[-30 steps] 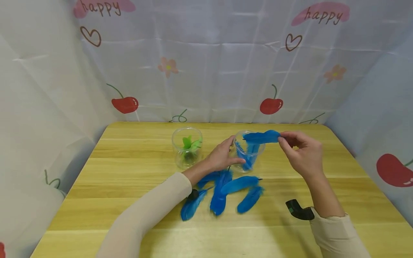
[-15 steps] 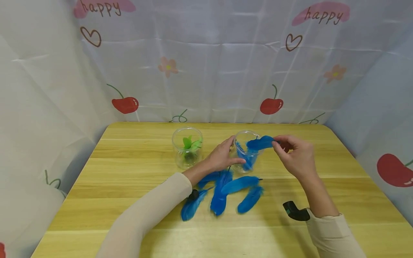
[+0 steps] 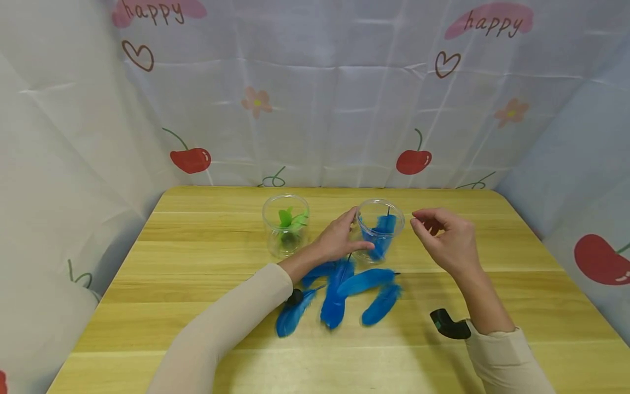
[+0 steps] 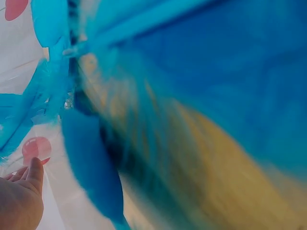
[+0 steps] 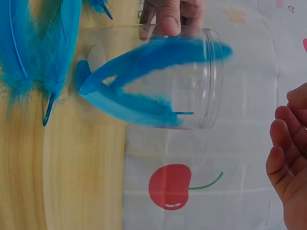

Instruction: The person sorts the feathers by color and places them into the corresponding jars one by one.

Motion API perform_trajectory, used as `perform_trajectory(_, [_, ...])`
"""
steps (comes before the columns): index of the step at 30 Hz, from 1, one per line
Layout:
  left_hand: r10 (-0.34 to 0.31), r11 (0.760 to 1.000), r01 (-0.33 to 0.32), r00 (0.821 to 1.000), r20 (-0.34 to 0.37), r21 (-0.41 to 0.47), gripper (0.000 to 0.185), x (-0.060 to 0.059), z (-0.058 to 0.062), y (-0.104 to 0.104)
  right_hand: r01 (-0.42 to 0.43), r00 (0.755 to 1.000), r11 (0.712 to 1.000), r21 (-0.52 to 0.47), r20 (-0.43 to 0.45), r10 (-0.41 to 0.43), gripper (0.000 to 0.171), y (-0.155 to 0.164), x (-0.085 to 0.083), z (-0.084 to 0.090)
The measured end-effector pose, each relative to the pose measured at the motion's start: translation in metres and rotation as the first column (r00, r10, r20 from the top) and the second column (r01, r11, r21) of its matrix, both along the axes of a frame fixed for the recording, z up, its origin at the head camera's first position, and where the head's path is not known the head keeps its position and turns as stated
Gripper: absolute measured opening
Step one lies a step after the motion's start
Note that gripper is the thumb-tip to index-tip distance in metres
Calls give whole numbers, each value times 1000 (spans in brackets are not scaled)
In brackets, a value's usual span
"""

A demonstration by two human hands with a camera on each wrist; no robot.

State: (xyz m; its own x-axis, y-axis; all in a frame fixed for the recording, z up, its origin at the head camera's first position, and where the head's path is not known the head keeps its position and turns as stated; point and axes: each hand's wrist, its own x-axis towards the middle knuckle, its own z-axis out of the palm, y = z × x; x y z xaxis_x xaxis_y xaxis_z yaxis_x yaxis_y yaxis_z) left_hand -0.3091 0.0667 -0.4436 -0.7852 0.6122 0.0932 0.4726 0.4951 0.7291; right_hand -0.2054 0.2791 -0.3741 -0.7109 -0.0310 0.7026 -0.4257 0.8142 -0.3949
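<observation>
"Blue feathers: any held by the right hand?"
"None; its fingers curl loosely, empty, just beside the clear jar, whose side the left hand grips."
"How far along?"
"Partway, I'd judge: some feathers sit inside the jar, near those fingers; several more lie on the counter, nearer the person"

Soft light fills the head view, with pale glare on the near wooden tabletop and faint shadow beside the right sleeve. The left wrist view's closest blue feather is blurred; the right's clear jar catches highlights.
</observation>
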Motion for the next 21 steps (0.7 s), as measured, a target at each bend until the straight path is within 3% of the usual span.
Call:
perform_trajectory(6, [7,1000,-7,1000,3,-12,94,1,1,-1,-28,999,999,22,-42,29,13,-7,6,6])
perform_trajectory(12, [6,1000,-6,1000,12,-11,94,0,1,0,-138,980,988,62,-137,146,16,-19,13,17])
perform_trajectory(15, [7,1000,-6,1000,16,-5,94,0,1,0,-196,964,976,100,-164,210,10,-25,16,21])
perform_trajectory(21, [-12,1000,12,1000,-12,1,92,0,1,-1,-292,932,935,200,-163,325,48,-45,25,23])
